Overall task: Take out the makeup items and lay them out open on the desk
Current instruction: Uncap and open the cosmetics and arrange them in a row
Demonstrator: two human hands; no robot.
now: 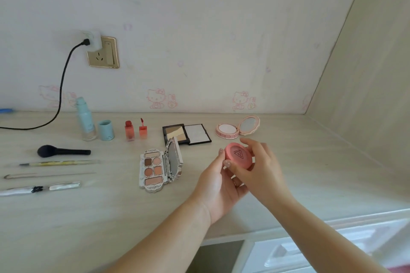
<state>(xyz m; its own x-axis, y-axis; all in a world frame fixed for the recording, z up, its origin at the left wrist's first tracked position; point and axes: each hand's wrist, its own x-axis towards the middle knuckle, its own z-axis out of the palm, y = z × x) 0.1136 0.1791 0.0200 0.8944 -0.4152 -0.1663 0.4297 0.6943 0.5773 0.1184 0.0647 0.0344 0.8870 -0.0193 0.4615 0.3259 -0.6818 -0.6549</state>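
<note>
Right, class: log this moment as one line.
hands: left and right grip round pink compact | lid: closed | position: above wooden desk

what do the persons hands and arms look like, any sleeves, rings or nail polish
Both forearms are bare, with no sleeves, watch or bracelet showing. The left hand has pale, pinkish polished nails and what looks like a thin ring on one finger. No ring shows on the right hand; its nails are hidden.

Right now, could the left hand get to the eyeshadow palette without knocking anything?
Probably yes, but not yet: the left hand helps the right hand hold the closed pink compact. Once freed, bare desk lies between it and the open eyeshadow palette just to its left.
</note>
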